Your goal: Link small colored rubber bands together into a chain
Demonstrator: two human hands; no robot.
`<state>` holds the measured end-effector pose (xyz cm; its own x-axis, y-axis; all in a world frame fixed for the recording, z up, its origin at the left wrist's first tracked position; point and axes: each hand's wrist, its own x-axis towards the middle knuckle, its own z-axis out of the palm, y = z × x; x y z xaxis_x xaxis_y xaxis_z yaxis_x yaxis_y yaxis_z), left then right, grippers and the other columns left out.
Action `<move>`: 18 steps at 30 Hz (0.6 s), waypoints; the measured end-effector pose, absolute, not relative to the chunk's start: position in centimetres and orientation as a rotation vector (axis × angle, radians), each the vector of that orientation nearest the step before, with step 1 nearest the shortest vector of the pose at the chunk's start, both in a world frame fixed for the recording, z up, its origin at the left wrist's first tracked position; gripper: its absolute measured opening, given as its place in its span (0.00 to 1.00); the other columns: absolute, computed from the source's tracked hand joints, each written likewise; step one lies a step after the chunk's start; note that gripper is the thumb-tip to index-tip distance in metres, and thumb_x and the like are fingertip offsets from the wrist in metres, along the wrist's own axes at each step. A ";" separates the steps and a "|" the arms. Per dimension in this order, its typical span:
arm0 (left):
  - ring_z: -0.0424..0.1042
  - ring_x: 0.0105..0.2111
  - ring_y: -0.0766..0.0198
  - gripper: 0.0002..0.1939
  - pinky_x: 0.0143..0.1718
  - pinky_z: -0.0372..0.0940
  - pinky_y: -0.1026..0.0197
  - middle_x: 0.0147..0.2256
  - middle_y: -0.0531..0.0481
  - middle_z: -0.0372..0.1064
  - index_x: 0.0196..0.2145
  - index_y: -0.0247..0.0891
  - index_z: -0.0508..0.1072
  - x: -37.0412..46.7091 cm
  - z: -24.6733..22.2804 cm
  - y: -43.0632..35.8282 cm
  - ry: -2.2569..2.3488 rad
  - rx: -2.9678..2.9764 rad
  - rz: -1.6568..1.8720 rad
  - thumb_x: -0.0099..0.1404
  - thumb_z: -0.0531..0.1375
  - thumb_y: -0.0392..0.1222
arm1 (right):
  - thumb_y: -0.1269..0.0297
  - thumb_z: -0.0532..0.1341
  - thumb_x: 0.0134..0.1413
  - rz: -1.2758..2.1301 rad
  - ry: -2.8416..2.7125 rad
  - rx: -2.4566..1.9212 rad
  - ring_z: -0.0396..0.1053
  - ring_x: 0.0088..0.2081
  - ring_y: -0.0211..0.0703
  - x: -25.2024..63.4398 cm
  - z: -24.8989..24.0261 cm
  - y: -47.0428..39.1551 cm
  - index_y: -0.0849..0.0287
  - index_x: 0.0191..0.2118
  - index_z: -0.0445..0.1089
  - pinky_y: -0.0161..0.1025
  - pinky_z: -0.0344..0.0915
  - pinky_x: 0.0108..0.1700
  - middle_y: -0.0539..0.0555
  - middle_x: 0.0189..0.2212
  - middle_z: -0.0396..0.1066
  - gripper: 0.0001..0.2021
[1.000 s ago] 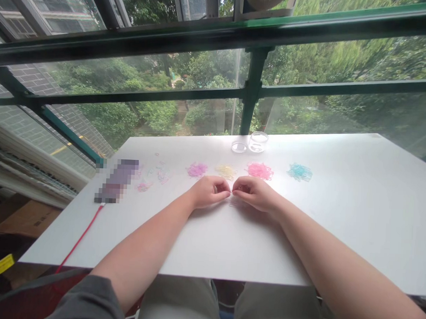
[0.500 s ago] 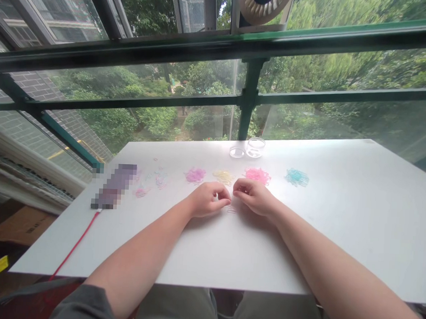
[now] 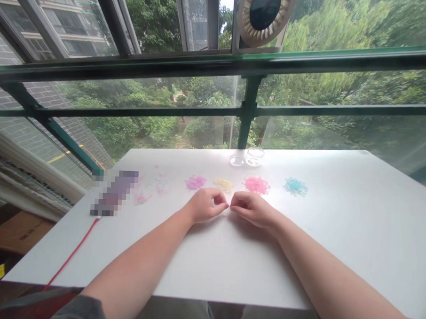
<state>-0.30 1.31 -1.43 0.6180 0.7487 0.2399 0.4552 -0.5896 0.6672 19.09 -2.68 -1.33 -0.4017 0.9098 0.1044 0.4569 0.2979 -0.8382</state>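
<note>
My left hand (image 3: 207,205) and my right hand (image 3: 253,209) meet just above the middle of the white table (image 3: 208,263). On each, thumb and forefinger are pinched together, the tips almost touching the other hand's. Whatever lies between the fingertips is too small to make out. Right behind the hands is a pile of yellow elastic bands (image 3: 223,184). A pink pile of bands (image 3: 257,185) lies behind my right hand. To the left of the yellow one is a purple pile (image 3: 195,182), and farther right a teal pile (image 3: 296,186).
A round clear container (image 3: 254,156) and a shallow clear lid (image 3: 237,161) stand at the table's back edge. Mixed loose bands (image 3: 159,185) are scattered at left, beside a blurred-out device (image 3: 116,193) with a red cable (image 3: 71,257). Behind runs a green railing (image 3: 150,65).
My hands have drawn closer, fingertips nearly meeting. The faint pinkish loops seen on the table between them no longer show there. The view has tilted up slightly.
</note>
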 end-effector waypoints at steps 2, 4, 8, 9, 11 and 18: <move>0.67 0.28 0.67 0.07 0.31 0.61 0.65 0.27 0.50 0.71 0.26 0.36 0.71 -0.3 -1.5 1.4 0.968 2.300 0.717 0.56 0.58 0.41 | 0.69 0.56 0.48 1.009 -1.985 -1.198 0.55 0.22 0.32 19.0 -1.2 -2.8 0.60 0.25 0.62 0.32 0.53 0.25 0.46 0.19 0.58 0.04; 0.68 0.29 0.66 0.07 0.31 0.61 0.64 0.27 0.50 0.71 0.26 0.36 0.71 -0.3 -1.4 1.6 1.010 2.303 0.747 0.56 0.58 0.41 | 0.71 0.56 0.48 1.045 -1.979 -1.163 0.55 0.22 0.32 19.0 -1.0 -2.8 0.60 0.24 0.61 0.32 0.53 0.25 0.46 0.19 0.57 0.05; 0.68 0.28 0.66 0.07 0.31 0.61 0.64 0.27 0.50 0.71 0.27 0.36 0.71 -0.3 -1.4 1.6 1.028 2.283 0.763 0.57 0.57 0.42 | 0.69 0.57 0.49 1.133 -1.903 -1.114 0.55 0.21 0.32 19.2 -1.1 -2.6 0.60 0.24 0.61 0.32 0.52 0.24 0.45 0.18 0.57 0.05; 0.68 0.28 0.66 0.07 0.31 0.61 0.64 0.27 0.50 0.71 0.27 0.36 0.71 -0.3 -1.3 1.5 1.006 2.281 0.751 0.57 0.57 0.42 | 0.67 0.57 0.49 1.154 -1.869 -1.111 0.55 0.21 0.32 19.2 -1.2 -2.5 0.60 0.25 0.61 0.32 0.52 0.23 0.45 0.18 0.57 0.06; 0.68 0.28 0.67 0.07 0.30 0.61 0.65 0.27 0.50 0.71 0.27 0.36 0.72 -0.3 -1.3 1.4 0.935 2.288 0.703 0.57 0.58 0.42 | 0.65 0.58 0.50 1.183 -1.808 -1.116 0.57 0.20 0.32 19.2 -1.5 -2.3 0.61 0.26 0.62 0.32 0.53 0.23 0.45 0.18 0.58 0.06; 0.67 0.27 0.69 0.06 0.29 0.60 0.66 0.27 0.51 0.72 0.26 0.35 0.72 -0.3 -0.8 1.0 0.790 2.268 0.587 0.55 0.59 0.41 | 0.64 0.60 0.48 1.201 -1.775 -1.157 0.61 0.21 0.34 19.1 -1.8 -2.2 0.61 0.28 0.63 0.32 0.57 0.24 0.47 0.19 0.63 0.06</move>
